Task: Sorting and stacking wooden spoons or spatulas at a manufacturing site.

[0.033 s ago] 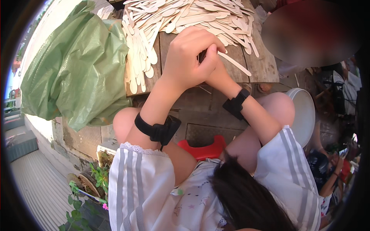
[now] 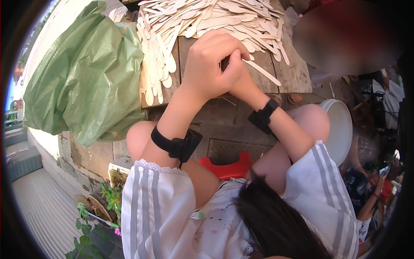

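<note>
My left hand point(image 2: 212, 64) is closed in front of my right hand point(image 2: 244, 83), with its fingers curled over and its thumb bent upward. The two hands press together above the near edge of a wooden table point(image 2: 295, 77). Most of my right hand, fingers included, is hidden behind the left. One pale flat wooden stick point(image 2: 264, 73) slants out beside the hands; whether its upper end is held or lies on the boards I cannot tell. Behind the hands spreads a big heap of flat wooden spoons point(image 2: 215, 19), and a smaller bunch of spoons point(image 2: 154, 69) lies on the left.
A crumpled green woven sack point(image 2: 86, 77) stands against the table's left side. Between my knees is a red plastic stool point(image 2: 228, 166), and a white bucket point(image 2: 338, 125) is by my right knee. Plants point(image 2: 112, 200) grow at lower left. Another person's arm point(image 2: 374, 196) shows at far right.
The fingertips of my left hand have drawn in very slightly to the left. Everything else looks the same.
</note>
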Motion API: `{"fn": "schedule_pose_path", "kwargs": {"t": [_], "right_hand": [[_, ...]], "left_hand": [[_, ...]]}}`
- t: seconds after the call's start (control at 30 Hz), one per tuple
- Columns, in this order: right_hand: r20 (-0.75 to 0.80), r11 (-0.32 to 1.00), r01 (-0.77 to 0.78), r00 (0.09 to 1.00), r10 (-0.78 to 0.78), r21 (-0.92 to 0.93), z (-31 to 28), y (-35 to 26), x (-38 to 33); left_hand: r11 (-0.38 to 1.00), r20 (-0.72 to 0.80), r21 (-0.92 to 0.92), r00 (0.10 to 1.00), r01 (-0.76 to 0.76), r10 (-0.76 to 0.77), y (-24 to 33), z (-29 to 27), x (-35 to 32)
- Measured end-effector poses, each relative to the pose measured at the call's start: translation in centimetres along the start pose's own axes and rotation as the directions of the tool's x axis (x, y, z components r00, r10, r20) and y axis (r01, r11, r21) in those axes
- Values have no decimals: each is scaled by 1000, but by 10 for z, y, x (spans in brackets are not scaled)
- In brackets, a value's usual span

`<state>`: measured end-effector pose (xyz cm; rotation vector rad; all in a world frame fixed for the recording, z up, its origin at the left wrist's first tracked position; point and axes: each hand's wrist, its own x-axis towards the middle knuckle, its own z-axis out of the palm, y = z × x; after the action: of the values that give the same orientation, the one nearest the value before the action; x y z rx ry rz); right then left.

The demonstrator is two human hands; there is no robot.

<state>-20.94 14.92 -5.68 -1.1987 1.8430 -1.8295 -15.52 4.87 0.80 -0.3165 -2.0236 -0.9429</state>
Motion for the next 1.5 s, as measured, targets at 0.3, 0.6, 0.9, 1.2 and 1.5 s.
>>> {"fn": "schedule_pose_path", "kwargs": {"t": [0.3,0.6,0.9,1.2,1.5], "right_hand": [[95,991,-116,988,123,-73,-7,-6,7],[64,997,-59,996,62,-57,1,6,10],[5,985,-99,995,99,144,6,9,15],[11,979,-125,992,125,163,4,6,12],[10,987,-71,997,70,146,4,10,14]], "left_hand": [[1000,-35,-18,999,8,-9,-7,-4,0],[997,34,41,998,60,-62,-4,-3,0],[990,51,13,989,140,-140,-10,0,7],[990,77,19,987,137,-138,-9,3,8],[990,13,-18,990,143,-143,-14,7,9]]}}
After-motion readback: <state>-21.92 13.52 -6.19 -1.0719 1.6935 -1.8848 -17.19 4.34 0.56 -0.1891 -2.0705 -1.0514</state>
